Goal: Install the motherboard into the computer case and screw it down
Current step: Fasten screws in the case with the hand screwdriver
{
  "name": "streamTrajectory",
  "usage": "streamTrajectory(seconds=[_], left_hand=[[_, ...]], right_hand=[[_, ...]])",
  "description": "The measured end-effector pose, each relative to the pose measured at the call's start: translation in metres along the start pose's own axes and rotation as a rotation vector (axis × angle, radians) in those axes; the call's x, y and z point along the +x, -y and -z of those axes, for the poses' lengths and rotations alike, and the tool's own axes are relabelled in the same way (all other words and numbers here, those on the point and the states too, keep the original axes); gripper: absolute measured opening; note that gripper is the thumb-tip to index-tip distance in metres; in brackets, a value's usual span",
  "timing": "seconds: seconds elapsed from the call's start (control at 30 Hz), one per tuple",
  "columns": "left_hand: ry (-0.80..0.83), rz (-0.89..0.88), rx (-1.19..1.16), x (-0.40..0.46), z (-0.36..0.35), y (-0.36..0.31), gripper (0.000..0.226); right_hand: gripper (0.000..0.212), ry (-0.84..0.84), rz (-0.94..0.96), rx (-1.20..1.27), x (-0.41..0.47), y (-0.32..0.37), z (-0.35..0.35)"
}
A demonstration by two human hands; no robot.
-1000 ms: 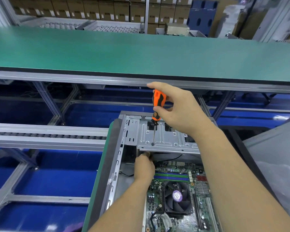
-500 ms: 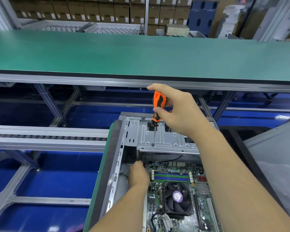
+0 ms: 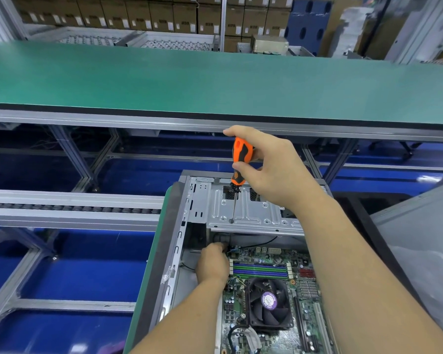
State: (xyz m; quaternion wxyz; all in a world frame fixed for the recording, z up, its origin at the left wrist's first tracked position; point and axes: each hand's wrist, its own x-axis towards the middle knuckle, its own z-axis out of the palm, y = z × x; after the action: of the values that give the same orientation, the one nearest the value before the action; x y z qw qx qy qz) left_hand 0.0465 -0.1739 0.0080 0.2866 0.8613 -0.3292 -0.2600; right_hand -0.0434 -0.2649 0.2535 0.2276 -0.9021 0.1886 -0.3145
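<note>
Our left hand [image 3: 212,264] has slid back toward the motherboard's [image 3: 266,302] corner.
Its grip we cannot tell; the board lies at 4 o'clock from it, in the case [image 3: 179,226]; our right hand [image 3: 269,169] grips the screwdriver [image 3: 241,159].

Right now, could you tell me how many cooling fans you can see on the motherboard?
1: the black cooling fan with a purple hub sits on the motherboard, near the left hand. Others may be hidden under the drive bracket.

Nothing reads clearly — the purple fan sticker [image 3: 269,299] and the white labels on the stacked cartons [image 3: 164,16] are too blurred.
</note>
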Motion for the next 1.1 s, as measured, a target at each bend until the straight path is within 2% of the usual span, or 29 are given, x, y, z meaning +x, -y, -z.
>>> streamTrajectory(seconds=[0.57,1.1], left_hand=[[-0.034,0.026,0.028,0.0021,-0.0011,0.0002,0.028],[-0.048,0.056,-0.005,0.0055,-0.004,0.0003,0.033]], right_hand=[[0.053,-0.079,0.009,-0.006,-0.0052,0.0024,0.002],[0.051,-0.107,0.018,-0.016,-0.0061,0.0004,0.0005]])
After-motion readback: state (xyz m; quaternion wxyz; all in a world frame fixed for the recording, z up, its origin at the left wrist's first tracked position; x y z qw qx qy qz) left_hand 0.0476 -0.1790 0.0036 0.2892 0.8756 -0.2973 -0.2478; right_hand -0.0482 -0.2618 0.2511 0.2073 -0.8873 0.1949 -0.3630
